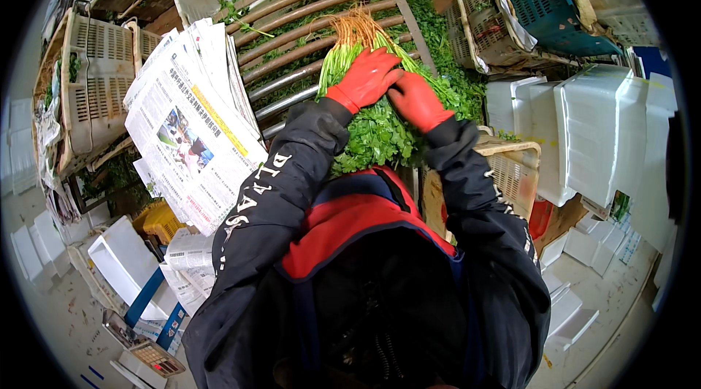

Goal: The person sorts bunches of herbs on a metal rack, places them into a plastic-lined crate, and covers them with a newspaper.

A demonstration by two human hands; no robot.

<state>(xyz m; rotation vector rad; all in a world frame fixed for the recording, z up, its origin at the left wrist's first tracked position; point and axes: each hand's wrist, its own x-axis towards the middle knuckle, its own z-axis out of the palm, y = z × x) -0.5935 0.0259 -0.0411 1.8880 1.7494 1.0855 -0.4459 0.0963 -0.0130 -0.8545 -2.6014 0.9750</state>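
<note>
A bunch of coriander (380,133) lies across a slatted rack (292,46), its pale orange roots (358,24) pointing away from me and its leaves towards my body. My left hand (365,81), in a red rubber glove, is closed over the stems from above. My right hand (421,100), gloved the same, has its fingers curled against the right side of the bunch. The two hands meet over the stems; some fingertips are hidden. Beside my left forearm sits a stack of newspaper sheets (193,115).
More loose greens (431,31) spread under and beside the rack. Plastic crates (95,82) stand at the left, with a teal crate (548,2) at the far right. White foam boxes (595,126) are stacked at the right. A calculator (157,358) is at the lower left.
</note>
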